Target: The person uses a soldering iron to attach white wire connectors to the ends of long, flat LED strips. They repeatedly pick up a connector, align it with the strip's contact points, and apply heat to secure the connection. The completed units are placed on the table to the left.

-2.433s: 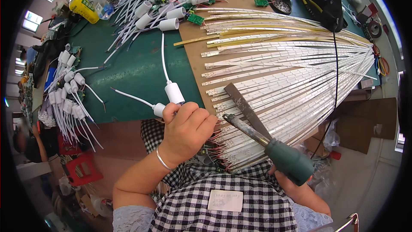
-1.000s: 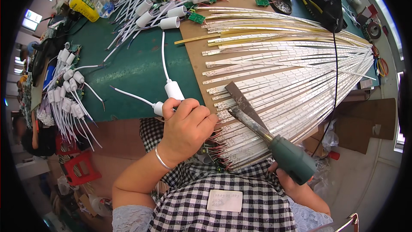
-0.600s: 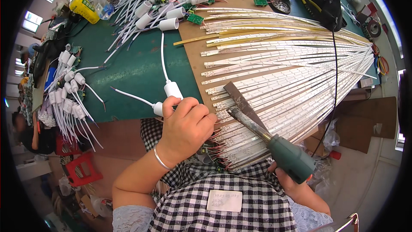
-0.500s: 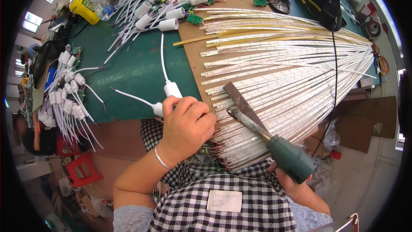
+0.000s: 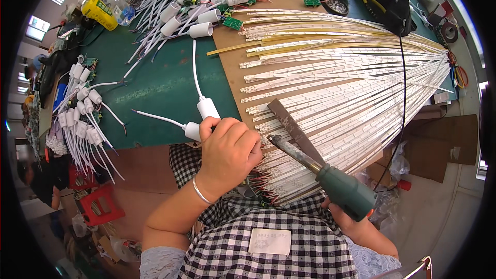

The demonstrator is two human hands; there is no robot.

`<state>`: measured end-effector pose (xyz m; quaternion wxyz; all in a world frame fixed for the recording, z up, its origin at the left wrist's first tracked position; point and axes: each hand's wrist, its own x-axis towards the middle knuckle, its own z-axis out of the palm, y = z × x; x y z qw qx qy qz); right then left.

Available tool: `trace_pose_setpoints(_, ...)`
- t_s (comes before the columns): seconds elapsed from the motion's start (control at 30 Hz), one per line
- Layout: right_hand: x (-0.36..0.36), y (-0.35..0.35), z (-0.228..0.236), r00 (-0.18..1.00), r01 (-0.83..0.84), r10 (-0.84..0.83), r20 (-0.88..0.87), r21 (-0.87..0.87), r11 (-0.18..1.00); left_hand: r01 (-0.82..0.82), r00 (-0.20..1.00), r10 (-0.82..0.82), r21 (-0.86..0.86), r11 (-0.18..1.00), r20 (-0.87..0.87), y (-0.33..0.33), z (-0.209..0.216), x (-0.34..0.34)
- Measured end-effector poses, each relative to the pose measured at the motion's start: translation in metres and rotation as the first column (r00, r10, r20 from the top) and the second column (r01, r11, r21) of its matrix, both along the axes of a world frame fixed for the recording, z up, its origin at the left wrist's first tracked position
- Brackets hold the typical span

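Note:
My left hand (image 5: 230,147) is closed over the near left ends of a fan of white LED strips (image 5: 330,108). Its curled fingers hide whatever they pinch. Beside its index finger are two white plastic lamp caps: one (image 5: 208,108) with a cable running away from me, another (image 5: 193,130) with a cable pointing left. A soldering iron (image 5: 343,191) with a green handle and a darkened metal barrel angles over the strips, its tip close to my left knuckles. My right hand (image 5: 351,222) grips it from below, mostly hidden by the handle.
A dark flat bar (image 5: 295,130) lies across the strips, which rest on brown board (image 5: 232,80). Several capped cables and green circuit boards (image 5: 232,22) crowd the far side of the green table (image 5: 155,90); another bunch (image 5: 81,119) hangs at left. A black cord (image 5: 404,98) crosses the strips.
The soldering iron has shifted slightly left, bringing its tip nearer my left hand. My left hand has moved a little right and toward me, still closed.

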<state>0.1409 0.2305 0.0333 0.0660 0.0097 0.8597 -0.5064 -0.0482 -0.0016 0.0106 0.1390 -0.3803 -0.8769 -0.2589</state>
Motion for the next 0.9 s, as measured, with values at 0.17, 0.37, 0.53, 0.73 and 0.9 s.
trace_pose_setpoints(0.17,-0.004,-0.002,0.003,1.0,-0.009,0.009,-0.006,-0.008,1.0,0.021,1.0,-0.021,0.011,1.0,0.009,-0.002,0.001,-0.001)
trace_pose_setpoints(0.37,-0.002,-0.008,0.003,0.989,0.115,-0.11,0.096,-0.045,0.992,0.023,1.0,-0.023,0.008,1.0,0.013,-0.002,0.002,-0.001)
trace_pose_setpoints(0.53,0.0,-0.008,0.003,0.984,0.149,-0.141,0.106,-0.077,0.986,0.02,1.0,-0.02,0.007,1.0,0.008,-0.002,0.002,-0.001)
trace_pose_setpoints(0.73,-0.006,-0.006,0.011,0.985,0.161,-0.148,0.086,-0.16,0.974,0.023,1.0,-0.023,-0.033,0.999,0.011,-0.004,0.001,0.0)
trace_pose_setpoints(0.9,-0.005,-0.013,0.007,0.964,0.258,-0.266,0.022,-0.331,0.907,0.019,1.0,-0.019,0.003,1.0,-0.008,-0.002,0.001,0.0)
